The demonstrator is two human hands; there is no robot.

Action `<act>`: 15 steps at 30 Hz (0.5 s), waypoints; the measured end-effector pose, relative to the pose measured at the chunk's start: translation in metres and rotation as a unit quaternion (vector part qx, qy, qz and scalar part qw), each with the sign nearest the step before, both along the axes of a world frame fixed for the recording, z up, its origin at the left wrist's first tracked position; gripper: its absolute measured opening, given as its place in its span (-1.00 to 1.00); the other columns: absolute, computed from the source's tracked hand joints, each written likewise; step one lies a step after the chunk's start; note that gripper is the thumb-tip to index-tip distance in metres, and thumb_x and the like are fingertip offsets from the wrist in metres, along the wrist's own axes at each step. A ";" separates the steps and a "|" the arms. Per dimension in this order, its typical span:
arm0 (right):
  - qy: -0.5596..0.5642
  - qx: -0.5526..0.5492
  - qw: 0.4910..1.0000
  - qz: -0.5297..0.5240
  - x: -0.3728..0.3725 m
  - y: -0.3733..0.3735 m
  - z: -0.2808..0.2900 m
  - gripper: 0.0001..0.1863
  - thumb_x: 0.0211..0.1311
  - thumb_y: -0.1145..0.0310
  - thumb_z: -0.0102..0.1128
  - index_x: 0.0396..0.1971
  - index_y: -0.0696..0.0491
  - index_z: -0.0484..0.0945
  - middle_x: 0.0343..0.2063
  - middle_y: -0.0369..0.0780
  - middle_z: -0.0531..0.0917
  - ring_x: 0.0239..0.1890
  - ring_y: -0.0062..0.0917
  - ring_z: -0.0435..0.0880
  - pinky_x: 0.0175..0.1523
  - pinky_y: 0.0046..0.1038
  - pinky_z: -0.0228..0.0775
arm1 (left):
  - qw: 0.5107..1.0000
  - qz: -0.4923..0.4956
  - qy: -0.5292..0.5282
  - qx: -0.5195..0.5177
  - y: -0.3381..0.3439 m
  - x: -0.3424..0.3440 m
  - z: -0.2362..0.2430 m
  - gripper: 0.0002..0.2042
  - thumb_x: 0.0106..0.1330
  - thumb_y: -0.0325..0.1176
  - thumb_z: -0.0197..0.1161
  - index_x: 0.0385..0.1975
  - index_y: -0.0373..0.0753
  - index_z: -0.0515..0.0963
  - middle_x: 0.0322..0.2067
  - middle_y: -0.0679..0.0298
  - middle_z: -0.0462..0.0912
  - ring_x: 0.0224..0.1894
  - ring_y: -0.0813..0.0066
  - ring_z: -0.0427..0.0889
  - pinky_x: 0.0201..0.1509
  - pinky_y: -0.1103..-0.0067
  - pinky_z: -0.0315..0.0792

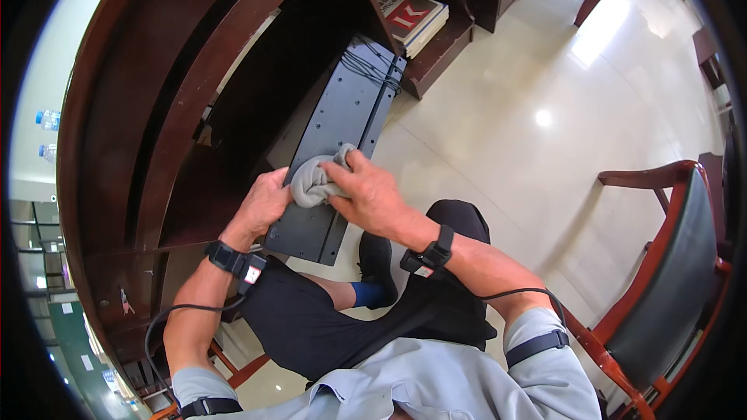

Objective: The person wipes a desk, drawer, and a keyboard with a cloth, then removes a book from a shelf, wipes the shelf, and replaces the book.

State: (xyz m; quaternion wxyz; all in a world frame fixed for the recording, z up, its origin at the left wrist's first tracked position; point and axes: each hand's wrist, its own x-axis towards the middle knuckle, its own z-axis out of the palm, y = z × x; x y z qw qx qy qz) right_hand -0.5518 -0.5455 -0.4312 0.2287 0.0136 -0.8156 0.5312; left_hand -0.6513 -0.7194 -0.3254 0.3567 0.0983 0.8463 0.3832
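A long, flat dark panel (331,120) with small screws or holes in its face slants from near my knees up toward the desk's open shelf. Thin black cable (372,70) lies coiled across its far end. Bunched on the panel's face is a grey cloth (311,183), which my right hand (364,189) grips and presses down. My left hand (263,201) is closed on the panel's left edge, right beside the cloth; its fingertips are partly hidden. Both wrists carry black strapped devices with cords.
The dark wooden desk (109,124) rises along the left. A stack of books (408,19) sits on a low shelf beyond the panel. At right stands a wooden chair (661,288) with a black back on the shiny tiled floor (498,132). Plastic bottles (48,120) show far left.
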 end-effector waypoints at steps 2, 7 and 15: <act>0.014 0.039 0.999 0.023 -0.003 0.003 0.002 -0.41 0.04 0.41 0.40 0.15 -0.04 0.51 -0.15 -0.07 0.52 -0.11 -0.09 0.61 -0.13 -0.21 0.55 | 1.000 -0.007 0.014 0.007 0.005 0.007 0.005 -0.72 0.40 -0.28 0.26 -0.07 -0.38 0.61 -0.28 0.36 0.67 -0.31 0.71 0.59 -0.25 0.63 0.52; 0.021 0.060 0.990 -0.126 -0.050 0.049 -0.018 -0.52 0.09 0.38 0.33 0.08 -0.08 0.53 -0.20 -0.08 0.51 -0.11 -0.10 0.60 -0.11 -0.13 0.54 | 0.999 -0.038 0.016 -0.023 0.003 0.004 0.005 -0.69 0.37 -0.23 0.26 -0.15 -0.41 0.60 -0.40 0.29 0.67 -0.39 0.65 0.59 -0.26 0.60 0.52; -0.134 -0.020 0.952 -0.274 -0.053 0.112 -0.076 -0.62 0.23 0.17 0.20 -0.02 0.05 0.59 -0.16 0.03 0.61 -0.09 -0.03 0.61 0.00 -0.08 0.46 | 0.950 -0.219 0.202 -0.092 0.016 -0.002 -0.019 -0.72 0.33 -0.32 0.26 -0.09 -0.39 0.60 -0.44 0.10 0.69 -0.45 0.38 0.64 -0.29 0.48 0.52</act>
